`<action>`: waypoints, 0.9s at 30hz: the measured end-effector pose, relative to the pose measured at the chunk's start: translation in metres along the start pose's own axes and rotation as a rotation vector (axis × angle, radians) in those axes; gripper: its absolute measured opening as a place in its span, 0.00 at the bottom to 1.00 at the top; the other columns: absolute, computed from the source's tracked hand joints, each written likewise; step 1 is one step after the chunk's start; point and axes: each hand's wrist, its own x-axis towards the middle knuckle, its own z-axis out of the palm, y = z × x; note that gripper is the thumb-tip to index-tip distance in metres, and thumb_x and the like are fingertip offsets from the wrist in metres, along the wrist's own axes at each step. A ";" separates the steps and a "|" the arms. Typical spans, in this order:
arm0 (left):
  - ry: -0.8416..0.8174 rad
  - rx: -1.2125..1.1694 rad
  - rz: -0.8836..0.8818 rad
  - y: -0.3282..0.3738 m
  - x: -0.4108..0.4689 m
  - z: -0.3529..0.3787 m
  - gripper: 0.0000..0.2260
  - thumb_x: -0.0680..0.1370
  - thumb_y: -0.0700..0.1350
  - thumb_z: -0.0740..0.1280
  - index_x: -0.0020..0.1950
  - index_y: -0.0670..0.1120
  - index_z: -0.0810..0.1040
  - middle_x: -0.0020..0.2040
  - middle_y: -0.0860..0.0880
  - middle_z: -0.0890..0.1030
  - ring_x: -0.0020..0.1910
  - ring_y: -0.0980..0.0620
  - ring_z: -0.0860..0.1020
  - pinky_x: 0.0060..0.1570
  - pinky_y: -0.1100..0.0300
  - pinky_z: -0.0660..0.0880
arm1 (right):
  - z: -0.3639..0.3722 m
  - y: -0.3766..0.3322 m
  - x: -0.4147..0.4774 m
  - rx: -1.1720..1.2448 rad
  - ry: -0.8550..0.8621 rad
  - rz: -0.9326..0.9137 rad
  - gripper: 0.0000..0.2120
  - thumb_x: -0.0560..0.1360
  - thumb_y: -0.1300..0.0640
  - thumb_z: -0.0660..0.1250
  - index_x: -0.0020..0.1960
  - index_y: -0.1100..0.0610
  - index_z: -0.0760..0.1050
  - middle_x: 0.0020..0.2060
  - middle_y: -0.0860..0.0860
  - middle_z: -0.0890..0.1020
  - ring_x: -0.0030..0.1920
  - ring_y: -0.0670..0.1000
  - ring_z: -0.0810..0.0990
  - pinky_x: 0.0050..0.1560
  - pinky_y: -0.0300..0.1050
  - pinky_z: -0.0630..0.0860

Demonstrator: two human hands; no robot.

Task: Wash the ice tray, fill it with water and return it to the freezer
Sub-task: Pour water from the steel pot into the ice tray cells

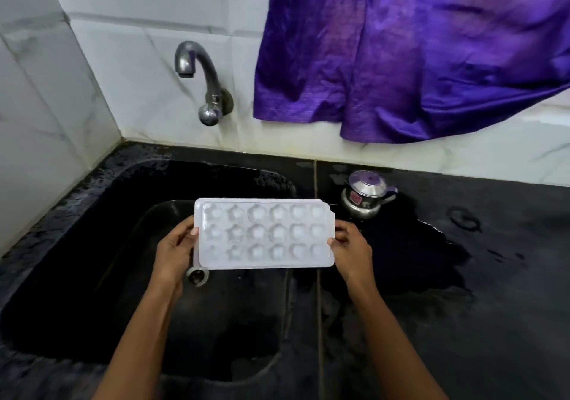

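Note:
A white ice tray (265,233) with several star and flower shaped cups is held level above the black sink (101,245), cups facing up. My left hand (174,250) grips its left short edge, thumb on top. At the right short edge my right hand (351,250) grips the same way. The cups look empty. A metal tap (200,72) juts from the tiled wall above the sink's back, with no water running from it.
A small steel pot with a lid (365,194) stands on the wet black counter (478,276) right of the sink. A purple cloth (416,54) hangs over the wall at the upper right. The sink drain (196,275) shows just under the tray's left corner.

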 end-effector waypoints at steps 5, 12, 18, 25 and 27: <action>-0.013 0.003 -0.100 -0.025 -0.023 0.067 0.12 0.79 0.38 0.61 0.61 0.47 0.76 0.50 0.47 0.81 0.42 0.55 0.79 0.35 0.65 0.78 | -0.061 0.028 0.013 -0.105 0.054 0.115 0.15 0.73 0.67 0.61 0.58 0.58 0.77 0.43 0.51 0.79 0.45 0.50 0.76 0.43 0.40 0.69; -0.078 0.141 -0.137 -0.056 -0.035 0.134 0.11 0.79 0.40 0.63 0.59 0.45 0.79 0.51 0.48 0.82 0.45 0.53 0.79 0.43 0.59 0.76 | -0.125 0.056 0.033 -0.179 0.113 0.207 0.14 0.73 0.67 0.60 0.55 0.60 0.79 0.40 0.54 0.78 0.41 0.52 0.74 0.43 0.44 0.69; -0.107 0.298 -0.149 -0.064 -0.040 0.157 0.12 0.78 0.41 0.64 0.60 0.44 0.79 0.54 0.44 0.82 0.53 0.47 0.80 0.57 0.51 0.75 | -0.148 0.073 0.040 -0.171 0.124 0.242 0.14 0.73 0.67 0.59 0.54 0.61 0.79 0.47 0.61 0.81 0.41 0.53 0.73 0.44 0.46 0.70; -0.093 0.456 -0.105 -0.065 -0.041 0.169 0.12 0.79 0.41 0.63 0.61 0.43 0.78 0.55 0.46 0.81 0.50 0.51 0.77 0.50 0.58 0.71 | -0.156 0.084 0.049 -0.230 0.067 0.273 0.14 0.73 0.66 0.60 0.54 0.60 0.80 0.42 0.57 0.80 0.38 0.50 0.73 0.39 0.42 0.69; -0.095 0.556 -0.075 -0.063 -0.041 0.169 0.12 0.79 0.43 0.62 0.60 0.44 0.79 0.53 0.46 0.81 0.49 0.50 0.76 0.48 0.59 0.69 | -0.157 0.086 0.054 -0.278 0.042 0.283 0.12 0.74 0.64 0.62 0.55 0.60 0.79 0.41 0.55 0.79 0.40 0.51 0.75 0.42 0.43 0.70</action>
